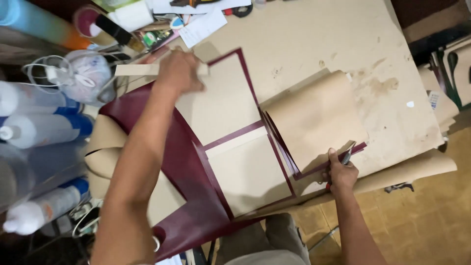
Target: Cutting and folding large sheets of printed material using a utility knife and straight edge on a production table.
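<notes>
Paper-covered worktop (314, 34) carries a maroon cover sheet (181, 162) with tan boards glued on. Right hand (341, 172) at its near edge is clenched around scissors (346, 156) beside a curled tan sheet (314, 118). Left hand (179, 72), arm stretched far forward, grasps a pale board strip (135, 69)

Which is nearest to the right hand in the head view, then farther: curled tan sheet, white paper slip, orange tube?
From the right hand:
1. Curled tan sheet, just above it.
2. White paper slip, top centre of the table.
3. Orange tube, far top-left corner.
</notes>
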